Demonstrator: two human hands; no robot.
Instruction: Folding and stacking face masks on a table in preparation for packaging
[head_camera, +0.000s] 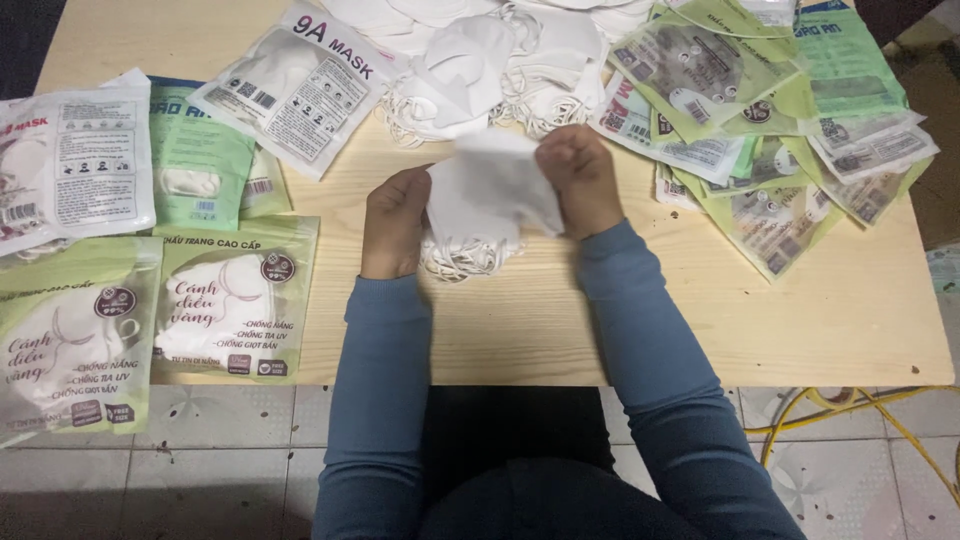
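Both my hands hold a small stack of white cloth face masks (490, 195) just above the pale wooden table (700, 320). My left hand (395, 220) grips the stack's left edge. Gripping its upper right edge is my right hand (582, 178). White ear loops (465, 262) dangle from the bottom of the stack onto the wood. Blue sleeves cover both my forearms.
A heap of loose white masks (480, 70) lies at the table's far middle. Filled green and white mask packets (235, 300) cover the left side. Empty flat green packets (760, 130) are piled at the right. Yellow cables (860, 410) run over the tiled floor.
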